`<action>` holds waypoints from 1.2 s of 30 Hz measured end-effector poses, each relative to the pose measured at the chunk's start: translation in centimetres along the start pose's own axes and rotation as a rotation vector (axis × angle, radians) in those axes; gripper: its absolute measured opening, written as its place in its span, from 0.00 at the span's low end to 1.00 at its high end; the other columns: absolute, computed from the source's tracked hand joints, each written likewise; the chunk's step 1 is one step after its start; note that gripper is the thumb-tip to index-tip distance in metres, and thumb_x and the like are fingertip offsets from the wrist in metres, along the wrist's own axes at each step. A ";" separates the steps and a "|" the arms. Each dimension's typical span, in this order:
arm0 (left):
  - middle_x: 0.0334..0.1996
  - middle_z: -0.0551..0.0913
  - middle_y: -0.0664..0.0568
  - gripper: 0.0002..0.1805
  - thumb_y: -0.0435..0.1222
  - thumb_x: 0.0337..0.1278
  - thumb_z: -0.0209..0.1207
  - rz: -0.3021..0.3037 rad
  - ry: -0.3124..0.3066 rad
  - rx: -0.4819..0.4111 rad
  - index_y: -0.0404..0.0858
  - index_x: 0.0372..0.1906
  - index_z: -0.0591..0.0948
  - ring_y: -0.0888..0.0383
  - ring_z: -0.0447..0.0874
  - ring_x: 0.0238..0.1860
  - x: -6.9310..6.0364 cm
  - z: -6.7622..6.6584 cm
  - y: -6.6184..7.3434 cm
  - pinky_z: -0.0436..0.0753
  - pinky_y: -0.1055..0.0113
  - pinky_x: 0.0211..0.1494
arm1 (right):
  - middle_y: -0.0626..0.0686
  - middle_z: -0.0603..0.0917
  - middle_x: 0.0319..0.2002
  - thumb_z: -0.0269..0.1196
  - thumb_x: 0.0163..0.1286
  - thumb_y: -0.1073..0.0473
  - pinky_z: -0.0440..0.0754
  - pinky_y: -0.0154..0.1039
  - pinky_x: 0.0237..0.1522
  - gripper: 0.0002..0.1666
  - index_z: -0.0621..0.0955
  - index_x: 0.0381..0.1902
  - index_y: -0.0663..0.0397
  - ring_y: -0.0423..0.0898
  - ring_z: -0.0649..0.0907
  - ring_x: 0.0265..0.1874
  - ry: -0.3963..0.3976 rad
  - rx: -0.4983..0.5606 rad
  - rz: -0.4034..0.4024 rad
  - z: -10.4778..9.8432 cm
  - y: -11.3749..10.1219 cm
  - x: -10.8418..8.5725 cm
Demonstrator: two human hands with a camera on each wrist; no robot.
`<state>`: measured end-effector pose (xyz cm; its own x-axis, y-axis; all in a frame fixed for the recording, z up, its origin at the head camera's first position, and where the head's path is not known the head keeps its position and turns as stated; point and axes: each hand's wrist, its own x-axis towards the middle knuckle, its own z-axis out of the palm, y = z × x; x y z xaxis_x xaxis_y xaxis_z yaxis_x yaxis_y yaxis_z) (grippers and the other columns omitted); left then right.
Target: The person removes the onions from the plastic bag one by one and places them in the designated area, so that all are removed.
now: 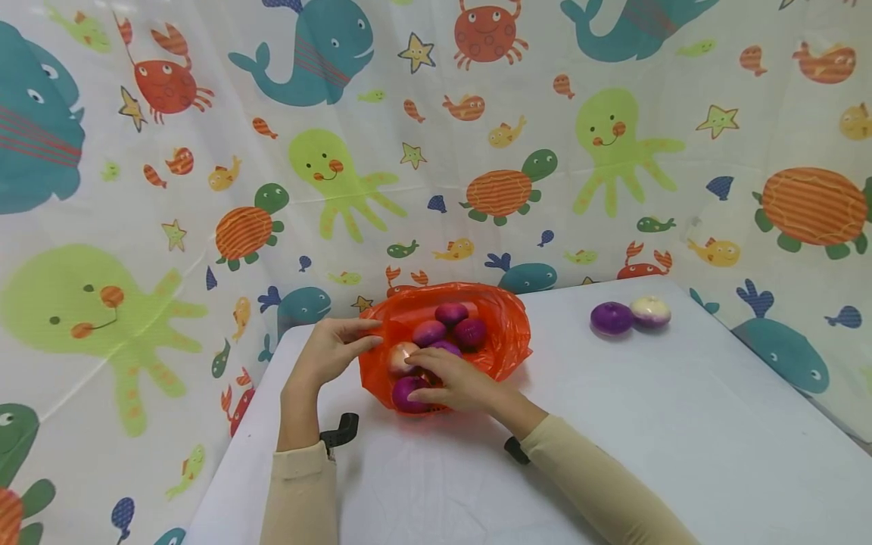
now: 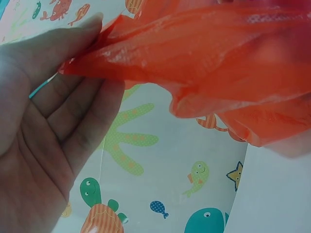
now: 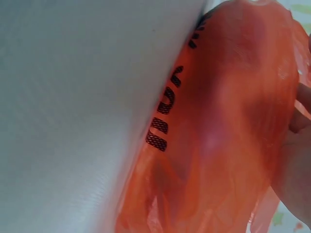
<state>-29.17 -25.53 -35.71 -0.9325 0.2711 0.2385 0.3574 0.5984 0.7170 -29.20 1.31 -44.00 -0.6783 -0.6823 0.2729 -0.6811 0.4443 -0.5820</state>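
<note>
A red plastic bag [image 1: 512, 322] stands with its mouth open at the back of the table. Inside lie several round purple vegetables that look like turnips or onions, such as one dark purple piece [image 1: 470, 333] and one with a pale top [image 1: 400, 356]. The left hand [image 1: 330, 352] pinches the bag's left rim between thumb and fingers, plain in the left wrist view. Over the bag's front rim reaches the right hand [image 1: 453, 378], its fingers and thumb parted. Their tips lie by the pale-topped piece and a purple one [image 1: 407, 395]. Contact is hard to tell.
Two more such vegetables, one purple [image 1: 611, 319] and one pale-topped [image 1: 650, 312], lie side by side at the table's back right. A white cover spreads over the table [image 1: 613, 424]. Behind it hangs a curtain [image 1: 436, 189] printed with sea animals.
</note>
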 end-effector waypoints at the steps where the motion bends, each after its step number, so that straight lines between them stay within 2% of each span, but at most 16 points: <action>1: 0.48 0.92 0.48 0.21 0.46 0.64 0.70 0.002 0.001 0.000 0.43 0.59 0.88 0.49 0.92 0.49 0.0 0.0 0.0 0.90 0.52 0.54 | 0.46 0.75 0.73 0.67 0.71 0.39 0.76 0.48 0.73 0.41 0.72 0.76 0.46 0.45 0.72 0.74 -0.006 0.003 0.007 0.1 0.0 0.0; 5: 0.47 0.92 0.48 0.22 0.47 0.64 0.71 0.009 0.002 -0.005 0.42 0.58 0.88 0.49 0.92 0.48 0.0 0.0 -0.2 0.90 0.52 0.54 | 0.46 0.75 0.73 0.66 0.72 0.38 0.76 0.49 0.73 0.40 0.72 0.76 0.46 0.45 0.72 0.74 -0.024 0.023 0.017 0.2 -0.1 0.0; 13: 0.48 0.91 0.48 0.22 0.47 0.64 0.70 -0.011 -0.001 -0.010 0.44 0.59 0.88 0.48 0.91 0.50 0.0 0.2 -0.2 0.90 0.52 0.54 | 0.47 0.75 0.73 0.65 0.72 0.37 0.73 0.50 0.75 0.42 0.69 0.78 0.42 0.43 0.71 0.74 -0.078 0.099 -0.053 0.9 0.4 0.2; 17: 0.49 0.91 0.48 0.22 0.47 0.64 0.70 -0.016 -0.003 -0.005 0.43 0.59 0.88 0.48 0.91 0.50 0.0 0.2 -0.2 0.90 0.52 0.53 | 0.47 0.71 0.77 0.65 0.72 0.37 0.69 0.52 0.78 0.45 0.66 0.81 0.44 0.43 0.67 0.77 -0.104 0.105 -0.067 1.2 0.6 0.3; 27: 0.48 0.91 0.48 0.21 0.47 0.64 0.70 0.000 0.003 -0.002 0.43 0.59 0.88 0.48 0.91 0.49 0.0 0.2 -0.3 0.90 0.53 0.53 | 0.45 0.71 0.77 0.64 0.72 0.36 0.69 0.52 0.78 0.45 0.66 0.80 0.46 0.42 0.68 0.77 -0.139 0.090 -0.037 1.6 0.7 0.6; 36: 0.49 0.91 0.48 0.22 0.47 0.64 0.70 -0.004 0.008 -0.005 0.44 0.59 0.88 0.49 0.91 0.49 -0.1 0.3 -0.4 0.90 0.52 0.54 | 0.42 0.73 0.74 0.64 0.72 0.35 0.70 0.54 0.77 0.44 0.69 0.79 0.43 0.46 0.69 0.75 -0.155 0.041 0.016 1.8 0.5 0.8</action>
<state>-29.23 -25.53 -36.21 -0.9343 0.2627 0.2409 0.3535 0.5959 0.7211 -29.57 -0.09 -45.40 -0.6357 -0.7585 0.1435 -0.6567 0.4337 -0.6169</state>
